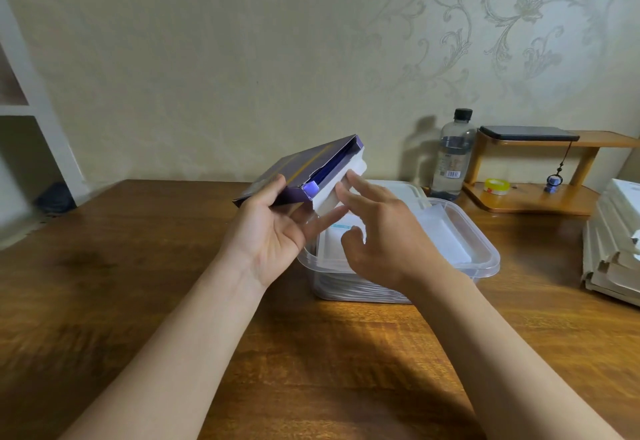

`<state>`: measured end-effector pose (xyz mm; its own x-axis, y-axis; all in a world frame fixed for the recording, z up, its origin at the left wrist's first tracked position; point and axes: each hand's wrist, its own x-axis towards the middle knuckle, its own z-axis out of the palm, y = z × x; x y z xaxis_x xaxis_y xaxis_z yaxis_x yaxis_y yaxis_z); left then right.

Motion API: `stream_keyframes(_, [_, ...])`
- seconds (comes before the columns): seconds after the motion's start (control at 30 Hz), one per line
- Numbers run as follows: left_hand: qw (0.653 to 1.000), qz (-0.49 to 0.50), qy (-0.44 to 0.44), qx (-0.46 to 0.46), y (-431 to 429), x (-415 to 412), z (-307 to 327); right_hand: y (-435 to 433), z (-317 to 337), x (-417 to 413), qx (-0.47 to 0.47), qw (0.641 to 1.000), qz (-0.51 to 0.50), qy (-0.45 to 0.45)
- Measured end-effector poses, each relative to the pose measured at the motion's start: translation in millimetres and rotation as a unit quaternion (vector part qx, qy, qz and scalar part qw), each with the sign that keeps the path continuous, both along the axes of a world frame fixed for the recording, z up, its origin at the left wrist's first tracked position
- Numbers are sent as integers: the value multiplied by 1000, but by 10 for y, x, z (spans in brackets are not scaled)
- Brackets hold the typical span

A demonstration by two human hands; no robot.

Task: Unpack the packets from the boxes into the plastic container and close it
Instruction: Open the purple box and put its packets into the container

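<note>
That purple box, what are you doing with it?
The left hand holds the purple box tilted above the clear plastic container on the wooden table. White packets stick out of the box's open end, and the right hand reaches for them with fingers spread. More white packets already lie inside the container, which has no lid on. A water bottle stands behind it.
</note>
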<state>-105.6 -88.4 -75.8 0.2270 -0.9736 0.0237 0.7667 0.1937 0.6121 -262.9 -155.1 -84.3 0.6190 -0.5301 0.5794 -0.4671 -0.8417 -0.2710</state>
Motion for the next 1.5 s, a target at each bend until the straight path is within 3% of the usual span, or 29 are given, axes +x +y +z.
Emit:
stream_keyframes(0.1, [999, 35, -14, 17, 26, -22, 39, 22, 19, -12, 63, 997, 41, -25])
stream_keyframes(0.17, [999, 39, -22, 31, 16, -21, 34, 31, 38, -11, 82, 991, 36, -95])
stream_keyframes(0.33, [996, 40, -49, 62, -11, -22, 12, -82, 70, -48, 109, 969, -79, -205])
stream_keyframes(0.8, [996, 14, -63, 58, 9, -58, 24, -142, 77, -106, 191, 960, -92, -185])
stream_keyframes(1.07, [993, -32, -97, 52, -33, 46, -34, -171, 133, -128, 298, 909, -44, -287])
stream_keyframes(1.23, [996, -35, -68, 52, -46, 55, -67, -229, 143, -164, 322, 897, -52, -299])
stream_keyframes(1.33, [996, -15, -65, 62, -26, 16, -26, -215, 126, -168, 305, 909, -66, -277])
stream_keyframes(1.5, [993, 62, -90, 51, -35, -24, -25, -74, 44, -18, 95, 964, -107, -222])
